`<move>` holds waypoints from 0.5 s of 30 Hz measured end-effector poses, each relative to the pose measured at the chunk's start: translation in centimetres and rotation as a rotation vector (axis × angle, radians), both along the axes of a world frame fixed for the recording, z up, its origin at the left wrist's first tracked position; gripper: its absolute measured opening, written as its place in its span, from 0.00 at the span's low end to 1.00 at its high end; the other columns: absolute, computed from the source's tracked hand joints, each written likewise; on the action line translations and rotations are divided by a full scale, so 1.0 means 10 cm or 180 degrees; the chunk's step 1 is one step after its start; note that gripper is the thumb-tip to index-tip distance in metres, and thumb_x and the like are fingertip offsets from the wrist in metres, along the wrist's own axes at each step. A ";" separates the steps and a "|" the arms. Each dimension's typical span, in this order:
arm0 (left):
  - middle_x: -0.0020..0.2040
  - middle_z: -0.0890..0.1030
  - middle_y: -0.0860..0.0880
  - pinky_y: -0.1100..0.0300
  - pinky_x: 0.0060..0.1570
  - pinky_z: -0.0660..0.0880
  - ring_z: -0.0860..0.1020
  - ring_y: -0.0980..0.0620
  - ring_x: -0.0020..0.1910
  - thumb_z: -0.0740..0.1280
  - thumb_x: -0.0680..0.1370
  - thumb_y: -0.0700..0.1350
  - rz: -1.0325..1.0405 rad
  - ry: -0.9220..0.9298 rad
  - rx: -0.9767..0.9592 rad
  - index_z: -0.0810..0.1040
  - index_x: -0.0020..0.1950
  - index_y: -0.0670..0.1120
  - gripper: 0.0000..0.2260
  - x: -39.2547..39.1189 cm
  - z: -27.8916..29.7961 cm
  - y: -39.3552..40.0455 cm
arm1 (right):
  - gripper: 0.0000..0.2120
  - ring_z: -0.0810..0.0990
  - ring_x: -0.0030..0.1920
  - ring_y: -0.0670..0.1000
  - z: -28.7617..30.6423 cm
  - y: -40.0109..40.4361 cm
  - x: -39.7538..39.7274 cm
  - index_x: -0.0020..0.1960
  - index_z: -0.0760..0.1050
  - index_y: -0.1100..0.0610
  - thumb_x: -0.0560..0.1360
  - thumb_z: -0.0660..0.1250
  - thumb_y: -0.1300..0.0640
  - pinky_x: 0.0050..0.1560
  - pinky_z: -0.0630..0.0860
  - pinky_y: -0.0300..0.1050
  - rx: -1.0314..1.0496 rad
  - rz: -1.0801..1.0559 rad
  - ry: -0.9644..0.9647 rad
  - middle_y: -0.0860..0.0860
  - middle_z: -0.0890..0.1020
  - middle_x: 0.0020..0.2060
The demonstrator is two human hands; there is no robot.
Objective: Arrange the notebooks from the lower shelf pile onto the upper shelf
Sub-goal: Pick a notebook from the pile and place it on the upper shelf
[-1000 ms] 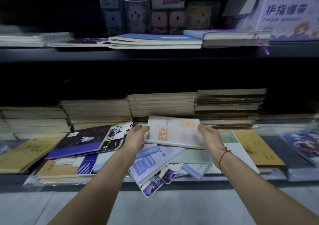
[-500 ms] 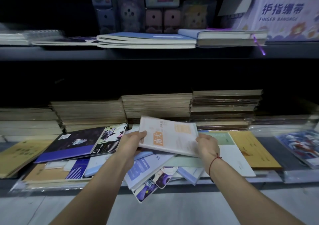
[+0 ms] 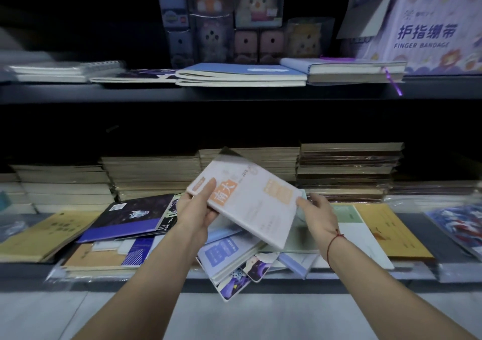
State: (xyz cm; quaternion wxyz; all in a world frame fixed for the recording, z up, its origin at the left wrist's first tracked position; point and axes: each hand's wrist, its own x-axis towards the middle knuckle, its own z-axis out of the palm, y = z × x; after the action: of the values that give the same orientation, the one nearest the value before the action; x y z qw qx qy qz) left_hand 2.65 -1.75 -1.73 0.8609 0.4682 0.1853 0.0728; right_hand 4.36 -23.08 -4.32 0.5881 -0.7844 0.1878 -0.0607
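Observation:
A white notebook with orange print is lifted and tilted above the loose pile of notebooks on the lower shelf. My left hand grips its left edge, thumb on the cover. My right hand is at its right edge, fingertips touching the cover's corner. The upper shelf carries a blue notebook pair, a thick notebook with a purple ribbon and a spiral notebook lying flat.
Tall stacks of wrapped notebooks line the back of the lower shelf. A dark purple notebook and yellow ones lie at the front. Toy boxes and a finger bandage display stand behind the upper shelf's notebooks.
The white notebook has come up off the pile and turned, its left end rising. My right hand has loosened to a fingertip touch at its right edge.

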 end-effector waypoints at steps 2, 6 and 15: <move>0.48 0.83 0.43 0.56 0.40 0.82 0.82 0.50 0.44 0.68 0.77 0.39 -0.0020 -0.0061 0.0008 0.74 0.63 0.39 0.15 -0.03 0.05 0.04 | 0.23 0.74 0.64 0.57 0.03 0.05 -0.03 0.70 0.67 0.51 0.77 0.64 0.48 0.66 0.69 0.56 0.0468 0.0244 -0.0035 0.54 0.76 0.65; 0.44 0.84 0.44 0.55 0.37 0.81 0.82 0.50 0.42 0.61 0.81 0.40 -0.0243 -0.0173 -0.0023 0.73 0.61 0.40 0.09 -0.07 0.15 0.07 | 0.14 0.80 0.51 0.55 0.18 0.12 -0.12 0.65 0.72 0.56 0.80 0.62 0.56 0.45 0.77 0.48 0.1567 0.0503 -0.0146 0.58 0.82 0.54; 0.57 0.81 0.43 0.53 0.42 0.81 0.82 0.46 0.50 0.58 0.82 0.39 -0.0809 0.0157 0.1005 0.68 0.64 0.42 0.11 -0.19 0.07 -0.03 | 0.13 0.79 0.41 0.51 0.30 0.29 -0.21 0.64 0.73 0.61 0.80 0.60 0.61 0.34 0.72 0.43 0.2301 0.0186 -0.0181 0.55 0.82 0.45</move>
State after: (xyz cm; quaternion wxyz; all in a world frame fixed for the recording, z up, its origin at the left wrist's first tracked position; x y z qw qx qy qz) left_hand 0.75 -2.00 -1.05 0.7742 0.6187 0.1320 -0.0198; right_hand 2.25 -20.17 -1.30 0.8339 -0.5288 0.1582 0.0046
